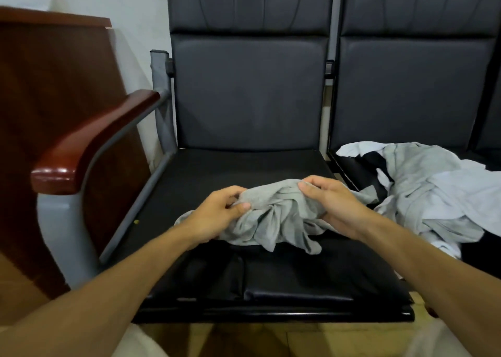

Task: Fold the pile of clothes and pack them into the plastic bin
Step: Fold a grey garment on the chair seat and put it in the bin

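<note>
Both the left hand (217, 212) and the right hand (329, 202) pinch a crumpled grey shirt (273, 218) on the black chair seat (217, 172), near the clothes pile (423, 191), so I think it needs spreading flat next, before folding.

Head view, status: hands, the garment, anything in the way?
Grips on grey garment: left hand, right hand. Garment bunched, unfolded, over the black seat. Clothes pile waiting to the right; bin not in view; nothing blocking.
</note>
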The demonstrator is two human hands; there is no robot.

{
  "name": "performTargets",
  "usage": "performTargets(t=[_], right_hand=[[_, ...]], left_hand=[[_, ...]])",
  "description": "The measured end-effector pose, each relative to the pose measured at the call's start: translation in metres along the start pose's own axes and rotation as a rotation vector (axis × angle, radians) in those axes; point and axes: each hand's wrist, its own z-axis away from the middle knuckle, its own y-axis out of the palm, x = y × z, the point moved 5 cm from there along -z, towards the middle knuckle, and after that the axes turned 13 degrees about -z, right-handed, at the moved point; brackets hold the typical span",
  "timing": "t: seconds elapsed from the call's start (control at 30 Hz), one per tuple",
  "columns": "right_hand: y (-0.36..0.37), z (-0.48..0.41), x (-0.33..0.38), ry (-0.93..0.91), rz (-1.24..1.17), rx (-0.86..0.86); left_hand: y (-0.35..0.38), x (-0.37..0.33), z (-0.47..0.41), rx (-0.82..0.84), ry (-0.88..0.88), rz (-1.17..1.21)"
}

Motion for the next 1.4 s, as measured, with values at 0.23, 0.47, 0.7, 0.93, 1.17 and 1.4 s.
performTargets(t=[0.23, 0.47, 0.7, 0.93, 1.17, 1.4], right_hand=[[0.038, 0.037, 0.006, 0.221, -0.042, 0.270], [0.029, 0.046, -0.007, 0.231, 0.483, 0.242], [0.016, 0.028, -0.019, -0.042, 1.007, 0.184], [0.028, 0.015, -0.042, 0.048, 1.086, 0.389], [-0.004, -0.011, -0.054, 0.190, 1.348, 0.390], [-0.010, -0.020, -0.042, -0.079, 1.288, 0.304]], left_hand=[[-0.032, 0.008, 0.038, -0.017, -0.206, 0.051], [-0.022, 0.021, 0.067, 0.317, -0.204, -0.423], [-0.014, 0.024, 0.063, 0.406, -0.181, -0.702], [0.007, 0.036, 0.046, 0.601, -0.238, -0.810], [0.020, 0.042, 0.016, 0.517, -0.222, -0.688], [-0.028, 0.049, -0.002, -0.066, -0.253, -0.453]])
